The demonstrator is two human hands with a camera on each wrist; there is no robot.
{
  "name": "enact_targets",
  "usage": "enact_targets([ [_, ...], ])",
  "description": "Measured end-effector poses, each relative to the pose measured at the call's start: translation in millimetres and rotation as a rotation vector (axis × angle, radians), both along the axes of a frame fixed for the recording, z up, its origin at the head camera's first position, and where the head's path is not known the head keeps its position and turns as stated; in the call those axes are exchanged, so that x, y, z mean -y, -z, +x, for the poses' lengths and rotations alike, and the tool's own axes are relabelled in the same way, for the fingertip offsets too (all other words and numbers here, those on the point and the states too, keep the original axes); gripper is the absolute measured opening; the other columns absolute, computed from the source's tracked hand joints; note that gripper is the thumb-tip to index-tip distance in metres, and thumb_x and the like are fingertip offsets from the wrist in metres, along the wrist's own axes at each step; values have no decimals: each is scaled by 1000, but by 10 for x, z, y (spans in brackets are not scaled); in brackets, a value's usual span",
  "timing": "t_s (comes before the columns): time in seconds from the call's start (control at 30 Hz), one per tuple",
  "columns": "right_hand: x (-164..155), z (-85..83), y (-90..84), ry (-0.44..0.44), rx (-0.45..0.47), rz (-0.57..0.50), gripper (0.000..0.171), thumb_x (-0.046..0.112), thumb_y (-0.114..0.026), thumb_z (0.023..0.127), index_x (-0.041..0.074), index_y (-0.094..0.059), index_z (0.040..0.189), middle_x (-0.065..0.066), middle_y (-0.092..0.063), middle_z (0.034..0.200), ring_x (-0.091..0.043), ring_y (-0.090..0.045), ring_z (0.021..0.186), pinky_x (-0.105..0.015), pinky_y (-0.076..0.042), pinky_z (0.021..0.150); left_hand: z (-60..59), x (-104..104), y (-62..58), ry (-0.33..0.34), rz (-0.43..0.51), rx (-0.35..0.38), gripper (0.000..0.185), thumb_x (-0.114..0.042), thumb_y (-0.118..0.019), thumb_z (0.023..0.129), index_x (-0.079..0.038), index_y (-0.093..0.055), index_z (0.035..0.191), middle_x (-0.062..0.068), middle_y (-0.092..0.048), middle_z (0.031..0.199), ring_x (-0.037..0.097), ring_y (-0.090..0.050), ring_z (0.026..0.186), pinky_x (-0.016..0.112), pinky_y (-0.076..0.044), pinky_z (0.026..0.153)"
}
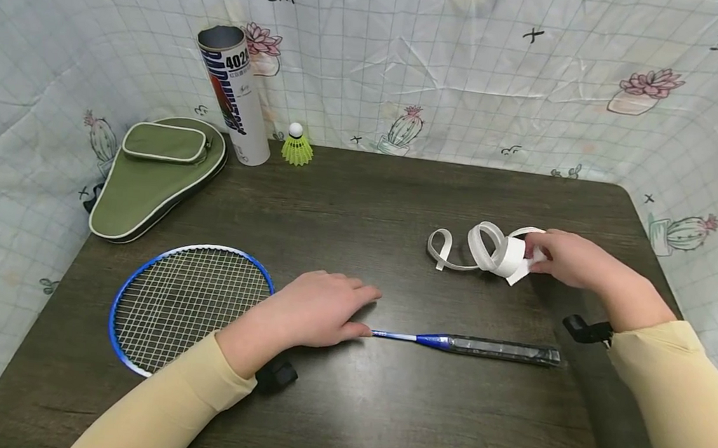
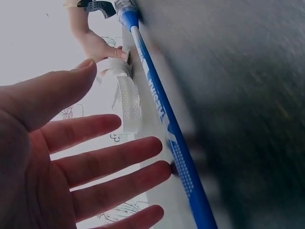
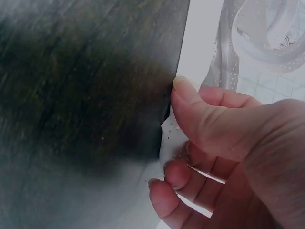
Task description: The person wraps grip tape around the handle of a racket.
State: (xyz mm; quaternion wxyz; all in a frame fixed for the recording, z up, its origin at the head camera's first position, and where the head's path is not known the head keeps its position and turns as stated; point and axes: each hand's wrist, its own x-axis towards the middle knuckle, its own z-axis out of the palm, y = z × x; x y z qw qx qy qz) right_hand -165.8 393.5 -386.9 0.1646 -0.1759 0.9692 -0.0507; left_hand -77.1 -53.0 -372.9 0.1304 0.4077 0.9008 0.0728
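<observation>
A dark wood-grain surface (image 1: 345, 406) stood enclosed on three sides by a pale gridded cloth (image 1: 446, 83) printed with cacti, potted flowers and small crosses.

The racket (image 1: 191, 306) lay flat near the front of the surface, its blue-rimmed head to the left and its dark wrapped handle (image 1: 504, 350) pointing right. The left hand (image 1: 317, 312) rested on the shaft just beside the head, fingers straight and spread, its grip released; the left wrist view showed the open palm and the blue shaft (image 2: 174, 143) running past the fingertips.

Behind the handle, toward the right, a loose coil of white tape (image 1: 483, 251) lay on the surface. The right hand (image 1: 568, 258) pinched its near end between thumb and curled fingers; the right wrist view showed the perforated strip (image 3: 224, 67) leading away from that pinch.

At the back left, a green case (image 1: 153, 180) lay flat at the corner. Beside it a shuttlecock tube (image 1: 233, 94) stood upright against the cloth, and a yellow shuttlecock (image 1: 297, 146) sat just to its right, cork up.
</observation>
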Motion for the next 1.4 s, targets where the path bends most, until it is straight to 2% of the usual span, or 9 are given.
enact_targets([
  [0.17,18,49,-50,-6,5,15,15,15,-77,93,20,-63,94,-6,-52,90,-20,-47,77,-36,-39,65,15,-15,19,-5,-3,-1,51,-52,-66,99,-21,-60,139,-5,-69,121,17,-68,108,41,-55,90],
  [0.37,132,252,-282,120,-115,-43,11,19,-76,94,17,-69,102,-12,-47,93,-23,-45,69,-37,-36,61,31,-50,13,-21,-12,6,30,-47,-74,94,-21,-61,103,-10,-58,87,12,-59,76,36,-52,71],
  [0.6,244,398,-435,220,-308,-396,5,14,-80,92,10,-76,94,-4,-48,96,-7,-43,78,-22,-35,65,82,-155,19,-16,-67,-25,28,-44,-75,94,-23,-58,97,-11,-55,85,10,-59,76,35,-52,67],
  [0.77,205,439,-506,398,-246,-623,19,23,-76,96,8,-74,107,24,-65,101,6,-58,86,-12,-42,69,121,-299,65,1,-135,-51,27,-43,-73,96,-22,-60,106,-10,-61,92,10,-65,87,36,-56,67],
  [0.87,212,469,-535,474,-233,-753,20,25,-74,98,11,-70,112,32,-69,94,5,-61,80,-15,-41,65,141,-354,96,3,-171,-69,29,-42,-73,96,-22,-61,114,-9,-63,97,12,-67,92,37,-57,68],
  [1.0,299,516,-557,398,-194,-1119,10,7,-65,101,5,-63,110,14,-75,86,-3,-67,78,-16,-46,69,174,-395,115,7,-204,-82,28,-37,-70,99,-23,-61,121,-6,-64,102,14,-67,94,36,-57,67],
  [1.13,468,554,-600,255,-24,-1499,16,-5,-55,102,-5,-60,118,-5,-68,82,-16,-65,71,-22,-54,69,204,-407,121,7,-225,-87,22,-30,-63,103,-22,-62,124,-3,-64,106,15,-66,96,36,-57,67],
  [1.27,593,597,-660,181,57,-1520,25,1,-49,107,-3,-58,130,-5,-51,77,-20,-43,60,-28,-38,52,231,-418,152,9,-235,-87,21,-24,-58,105,-20,-63,125,-2,-65,111,16,-64,101,35,-58,72],
  [1.4,631,641,-691,184,45,-1448,25,5,-50,108,1,-59,131,-3,-45,74,-22,-32,57,-36,-20,54,270,-428,170,14,-236,-101,20,-22,-55,106,-18,-61,125,-1,-65,112,16,-63,101,34,-58,72],
])
